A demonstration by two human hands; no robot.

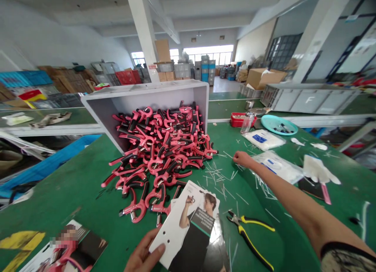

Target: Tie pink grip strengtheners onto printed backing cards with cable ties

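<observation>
My left hand [148, 251] is closed on a printed packaging card [197, 234], its thumb over the corner with the punched holes. More cards seem to lie beneath it. My right hand [241, 159] reaches far forward, fingers pinched low over the table among thin white cable ties [216, 174]; whatever is between the fingertips is too small to make out. Beyond the card, a heap of pink and black hand grip strengtheners [164, 142] spills from a tipped grey crate [147, 92]. At bottom left, one grip strengthener [66, 256] lies on a card.
Cutting pliers [246, 236] with yellow and black handles lie right of the card. Farther right are plastic bags [277, 166], a white glove [319, 168], a turquoise tray [279, 125] and a red box [235, 121]. A grey crate [311, 99] stands behind.
</observation>
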